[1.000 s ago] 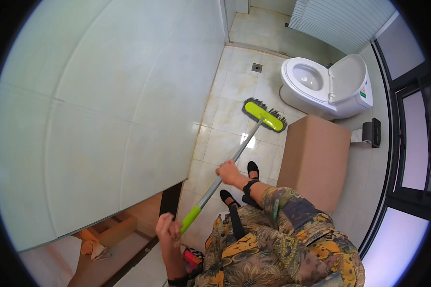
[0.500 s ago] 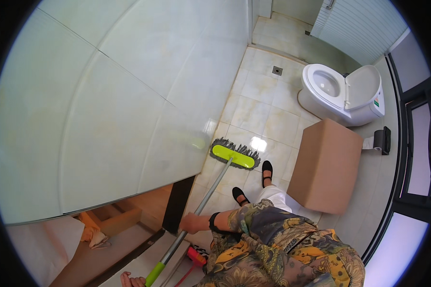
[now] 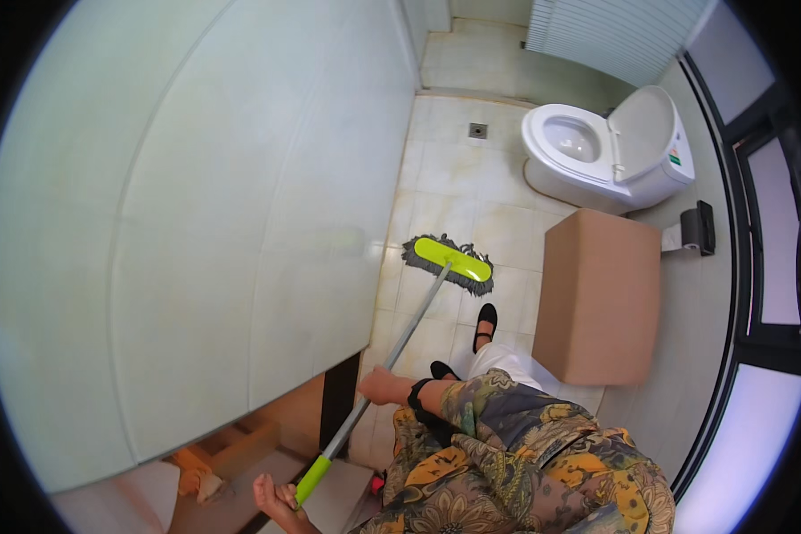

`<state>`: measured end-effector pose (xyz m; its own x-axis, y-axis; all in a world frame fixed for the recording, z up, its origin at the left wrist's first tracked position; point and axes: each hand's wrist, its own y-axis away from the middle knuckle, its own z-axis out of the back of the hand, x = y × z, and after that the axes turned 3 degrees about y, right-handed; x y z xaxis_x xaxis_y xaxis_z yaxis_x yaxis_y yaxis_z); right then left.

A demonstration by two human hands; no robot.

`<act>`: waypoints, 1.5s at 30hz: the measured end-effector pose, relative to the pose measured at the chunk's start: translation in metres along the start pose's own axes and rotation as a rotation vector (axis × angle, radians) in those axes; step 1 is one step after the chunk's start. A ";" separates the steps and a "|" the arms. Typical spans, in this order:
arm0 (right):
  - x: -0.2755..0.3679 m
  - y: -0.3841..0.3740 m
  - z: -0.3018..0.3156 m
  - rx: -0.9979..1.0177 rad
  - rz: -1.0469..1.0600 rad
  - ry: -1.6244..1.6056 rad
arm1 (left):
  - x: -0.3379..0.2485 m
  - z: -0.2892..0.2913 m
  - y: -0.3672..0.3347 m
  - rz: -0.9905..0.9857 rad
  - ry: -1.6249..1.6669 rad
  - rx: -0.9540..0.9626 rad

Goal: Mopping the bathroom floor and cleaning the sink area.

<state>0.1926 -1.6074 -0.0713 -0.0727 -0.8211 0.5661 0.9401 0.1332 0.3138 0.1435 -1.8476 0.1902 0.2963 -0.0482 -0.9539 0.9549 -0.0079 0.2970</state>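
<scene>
Slanting up from the closed left hand [image 3: 276, 498] on its green grip, past the right hand [image 3: 384, 387] clasped mid-shaft, a grey-handled lime flat mop [image 3: 448, 264] is being pressed onto the beige tiled floor [image 3: 445, 169] near its wall edge.

Right hand [image 3: 384, 385] fisted, arm extended forward; left hand [image 3: 274, 500] low, fingers seemingly curled.

We see open tiled floor [image 3: 458, 182] running ahead of the mop head [image 3: 449, 263] toward the drain, hemmed by the wall panel [image 3: 240, 222] on the left, the brown box [image 3: 596, 298] and toilet [image 3: 601, 151] on the right.
</scene>
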 end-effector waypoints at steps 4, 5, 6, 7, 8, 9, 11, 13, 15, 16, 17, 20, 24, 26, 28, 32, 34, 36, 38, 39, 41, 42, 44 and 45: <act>-0.094 0.038 0.043 -0.258 -0.120 -0.049 | 0.015 -0.114 -0.014 -0.019 0.018 0.172; -0.120 0.049 0.051 -0.299 -0.156 -0.056 | 0.019 -0.145 -0.010 -0.019 -0.002 0.210; -0.145 0.060 0.060 -0.339 -0.191 -0.063 | 0.025 -0.169 -0.007 -0.002 0.022 0.277; -0.167 0.072 0.070 -0.355 -0.238 -0.064 | 0.030 -0.197 -0.006 0.004 0.006 0.294; -0.190 0.086 0.077 -0.368 -0.253 -0.066 | 0.034 -0.225 0.005 0.013 -0.006 0.301; -0.213 0.101 0.084 -0.409 -0.307 -0.031 | 0.036 -0.253 0.015 0.023 -0.027 0.329; -0.251 0.127 0.097 -0.464 -0.375 -0.004 | 0.042 -0.304 0.026 0.010 -0.022 0.416; -0.285 0.149 0.112 -0.550 -0.464 -0.032 | 0.043 -0.351 0.035 0.004 -0.016 0.536; -0.313 0.165 0.133 -0.591 -0.500 -0.033 | 0.041 -0.392 0.041 -0.017 -0.008 0.612; -0.326 0.172 0.142 -0.618 -0.519 -0.029 | 0.038 -0.412 0.044 -0.036 0.007 0.665; -0.337 0.177 0.152 -0.665 -0.536 -0.039 | 0.033 -0.430 0.046 -0.034 0.001 0.686; -0.359 0.184 0.176 -0.764 -0.564 -0.147 | 0.015 -0.478 0.050 -0.094 -0.007 0.719; -0.384 0.180 0.210 -0.888 -0.605 -0.188 | -0.012 -0.536 0.037 -0.222 0.051 0.809; -0.394 0.167 0.233 -0.921 -0.624 -0.251 | -0.027 -0.565 0.019 -0.290 0.112 0.787; -0.410 0.157 0.254 -0.957 -0.679 -0.270 | -0.044 -0.597 0.002 -0.304 0.113 0.879; -0.433 0.136 0.297 -1.094 -0.738 -0.301 | -0.077 -0.666 -0.036 -0.324 0.129 1.030; -0.442 0.128 0.316 -1.220 -0.799 -0.378 | -0.095 -0.702 -0.049 -0.338 0.057 1.112; -0.447 0.120 0.327 -1.252 -0.850 -0.422 | -0.108 -0.732 -0.052 -0.330 0.065 1.119; -0.447 0.118 0.338 -1.283 -0.897 -0.474 | -0.120 -0.756 -0.062 -0.363 0.044 1.159; -0.447 0.120 0.343 -1.318 -0.921 -0.451 | -0.124 -0.767 -0.069 -0.368 0.039 1.222; -0.441 0.121 0.343 -1.362 -0.965 -0.436 | -0.131 -0.783 -0.068 -0.381 0.020 1.280; -0.433 0.121 0.340 -1.386 -1.004 -0.449 | -0.133 -0.789 -0.068 -0.403 0.014 1.310; -0.421 0.126 0.333 -1.424 -1.054 -0.451 | -0.134 -0.800 -0.065 -0.379 0.013 1.418; -0.412 0.129 0.327 -1.432 -1.096 -0.466 | -0.135 -0.803 -0.060 -0.368 -0.014 1.430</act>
<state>0.2347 -1.0705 -0.0143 -0.6049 0.0254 0.7959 -0.0713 -0.9972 -0.0223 0.0636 -1.0390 0.2656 0.0393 0.1660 -0.9853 0.1398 -0.9773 -0.1591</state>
